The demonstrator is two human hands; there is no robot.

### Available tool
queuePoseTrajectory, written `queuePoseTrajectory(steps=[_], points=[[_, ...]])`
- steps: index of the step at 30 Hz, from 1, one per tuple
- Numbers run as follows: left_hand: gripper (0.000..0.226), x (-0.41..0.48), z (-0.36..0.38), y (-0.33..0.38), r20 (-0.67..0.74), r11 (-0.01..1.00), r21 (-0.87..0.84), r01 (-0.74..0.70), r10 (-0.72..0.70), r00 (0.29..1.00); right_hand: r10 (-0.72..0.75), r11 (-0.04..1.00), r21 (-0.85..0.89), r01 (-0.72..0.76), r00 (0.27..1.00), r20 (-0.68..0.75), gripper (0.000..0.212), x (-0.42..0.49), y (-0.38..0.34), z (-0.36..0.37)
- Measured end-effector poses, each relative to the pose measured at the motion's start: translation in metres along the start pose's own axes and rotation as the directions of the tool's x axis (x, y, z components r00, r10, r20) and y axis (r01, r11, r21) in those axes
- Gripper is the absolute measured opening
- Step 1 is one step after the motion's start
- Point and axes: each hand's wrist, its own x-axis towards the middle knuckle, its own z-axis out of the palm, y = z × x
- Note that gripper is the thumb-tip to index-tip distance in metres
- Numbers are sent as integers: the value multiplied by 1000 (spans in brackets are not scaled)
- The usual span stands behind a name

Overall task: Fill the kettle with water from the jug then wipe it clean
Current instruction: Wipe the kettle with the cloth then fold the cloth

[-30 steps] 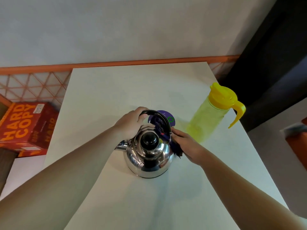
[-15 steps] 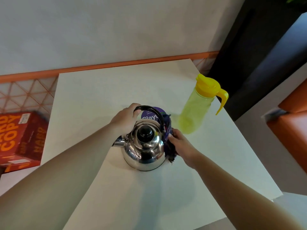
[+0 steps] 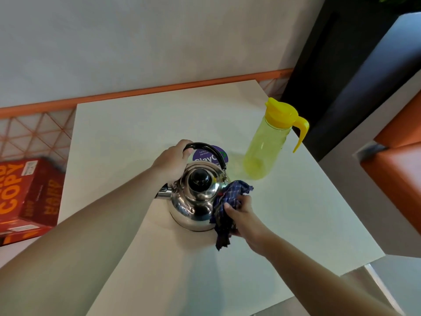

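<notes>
— What's nearest to us?
— The right hand [image 3: 241,215], fingers bunched round a dark blue checked cloth [image 3: 230,197] and pressing it against the right flank of the round polished steel kettle [image 3: 193,208]. A loose tail of the cloth hangs down to the white tabletop [image 3: 136,124].
— And the kettle itself?
— It's upright in the middle of the table, with the black-knobbed lid [image 3: 200,179] on and the short spout [image 3: 165,192] pointing left.
— Is anything steadying it?
— Just beyond, the left hand [image 3: 173,160] curls over the left end of the black arched handle [image 3: 205,147].
— So how should the wipe go?
— I'd sweep round the curve rather than shove inward, because a hard push from the right could slide the kettle towards its spout. Brace with that grip on the handle, then turn the kettle by it to reach the far side. I'd gather in the tail too, or it will drag on the table.
— And behind?
— A flat purple printed disc [image 3: 219,153] lies just behind the kettle, half hidden by the handle. Farther right, close by but not touching, the translucent yellow-green plastic jug [image 3: 266,144] stands with its yellow lid on. I can't tell how much water it holds.
</notes>
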Motion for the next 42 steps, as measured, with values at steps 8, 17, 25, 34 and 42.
queuePoseTrajectory(steps=[8, 17, 25, 34, 42], points=[[36, -2, -1, -1, -18, 1000, 8, 16, -16, 1000, -259, 932, -318, 174, 934, -247, 27, 1, -12, 21], [27, -90, -7, 23, -344, 866, 147, -477, 497, 796, -445, 767, -499, 403, 895, 38, 25, -48, 13, 40], [34, -185, 18, -51, -204, 936, -347, -58, -15, 979, -599, 276, -636, 720, 647, 473, 31, -47, 14, 82], [45, -219, 17, -127, -206, 932, -110, 346, -362, 909, -242, 23, -728, 686, 710, 661, 70, -28, 35, 138], [49, -231, 33, -143, -133, 899, 332, 284, -254, 958, -108, 73, -720, 690, 723, 683, 68, -22, 37, 122]])
